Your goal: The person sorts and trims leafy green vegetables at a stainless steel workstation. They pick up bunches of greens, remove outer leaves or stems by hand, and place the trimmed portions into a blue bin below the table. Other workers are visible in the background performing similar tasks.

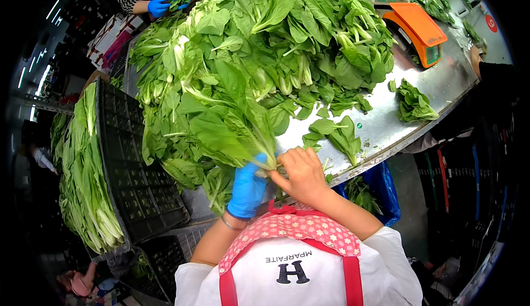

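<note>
My left hand [247,188], in a blue glove, is closed around the pale base of a leafy green plant [232,128], whose broad leaves spread up and to the left. My bare right hand [303,175] has its thumb and fingers pinched at the root end of the same plant, close beside the glove. Behind it rises a large heap of leafy greens [265,49] on a metal table [451,78]. Loose leaves [348,140] lie to the right of my hands, and a small bunch of greens [414,103] rests farther right.
At the left a black plastic crate [140,157] stands tilted, with long greens [89,182] beside it. An orange scale [420,28] stands at the back right. Below the table edge hangs a blue bag [387,194] with leaves. A co-worker's blue-gloved hands [169,2] hold greens across the table.
</note>
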`<state>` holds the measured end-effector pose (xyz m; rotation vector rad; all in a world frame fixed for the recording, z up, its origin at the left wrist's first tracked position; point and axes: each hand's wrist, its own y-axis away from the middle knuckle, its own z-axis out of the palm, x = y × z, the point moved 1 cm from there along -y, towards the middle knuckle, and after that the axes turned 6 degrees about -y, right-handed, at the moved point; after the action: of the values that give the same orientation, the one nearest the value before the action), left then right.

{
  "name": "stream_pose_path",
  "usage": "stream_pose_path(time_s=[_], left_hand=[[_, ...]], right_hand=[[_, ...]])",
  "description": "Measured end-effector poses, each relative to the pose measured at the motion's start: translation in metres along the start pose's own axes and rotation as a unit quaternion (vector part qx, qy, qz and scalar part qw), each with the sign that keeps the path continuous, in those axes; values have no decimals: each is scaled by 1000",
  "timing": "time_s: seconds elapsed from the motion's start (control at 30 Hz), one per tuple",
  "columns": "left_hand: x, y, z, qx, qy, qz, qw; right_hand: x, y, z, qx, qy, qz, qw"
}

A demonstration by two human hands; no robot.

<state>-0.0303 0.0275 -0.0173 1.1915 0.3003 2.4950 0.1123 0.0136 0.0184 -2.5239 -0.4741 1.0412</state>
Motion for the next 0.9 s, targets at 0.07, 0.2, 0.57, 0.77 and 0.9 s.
stream_pose_path(time_s=[0.07,0.2,0.57,0.77,0.9], left_hand=[[2,2,2,6,-6,10,1000],[6,0,3,22,46,-17,999],[30,-13,-23,74,-86,118,987],[31,-2,9,115,-276,231,926],[19,3,13,10,-400,291,869]], right_hand=[[-2,-5,-2,-15,11,-22,1000],[-3,-7,4,5,1,-49,999],[3,1,7,-115,80,12,990],[-10,-15,-13,-56,-310,170,934],[-1,-3,21,-35,-410,186,892]])
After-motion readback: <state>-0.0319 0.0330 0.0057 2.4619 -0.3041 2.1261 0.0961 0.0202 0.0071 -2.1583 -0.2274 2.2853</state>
